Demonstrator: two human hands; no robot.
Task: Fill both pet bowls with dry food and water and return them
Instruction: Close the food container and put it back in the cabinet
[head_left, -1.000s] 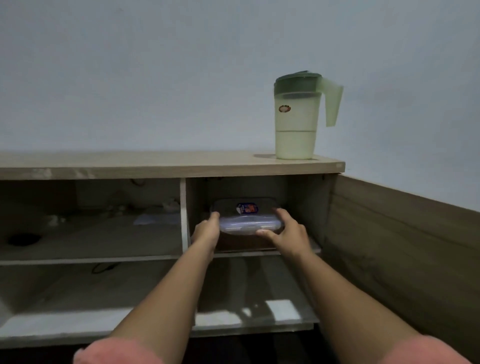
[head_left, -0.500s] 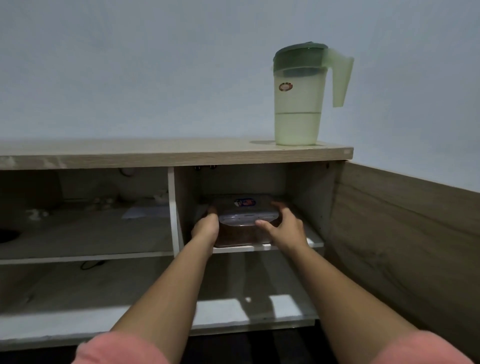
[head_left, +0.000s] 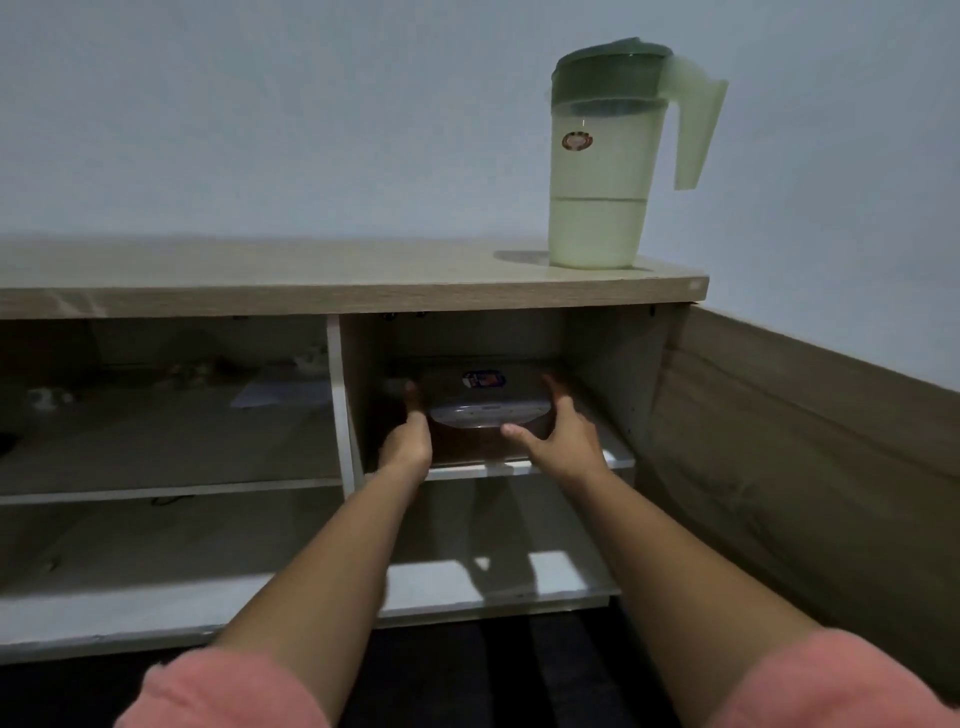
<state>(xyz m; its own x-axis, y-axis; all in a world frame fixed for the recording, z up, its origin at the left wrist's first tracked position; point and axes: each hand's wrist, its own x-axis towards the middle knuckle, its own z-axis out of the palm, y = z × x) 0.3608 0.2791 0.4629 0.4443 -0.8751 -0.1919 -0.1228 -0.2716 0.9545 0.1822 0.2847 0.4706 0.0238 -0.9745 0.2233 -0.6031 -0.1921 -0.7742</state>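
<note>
Both hands reach into the right-hand compartment of the cabinet (head_left: 343, 296), one at each end of a lidded plastic container (head_left: 485, 410) that sits on the upper shelf (head_left: 519, 469). The left hand (head_left: 408, 447) presses against the container's left end, fingers pointing inward. The right hand (head_left: 563, 439) wraps the right end, thumb laid along the front edge and fingers reaching behind. So both are grasping the container, not hanging loose.

The container looks to hold something brown under a clear lid, most likely the dry food. To do this step well, I would keep it level and squeeze evenly from both ends. The compartment is narrow, with the white divider (head_left: 340, 405) just beside the left wrist, so a straight pull toward the body seems safer than a twist. The lid may not be latched; lifting by the base rather than the lid would be wiser.

A pale green pitcher (head_left: 605, 171) stands on top of the cabinet, above and well apart from the hands. No pet bowls are in view.
</note>
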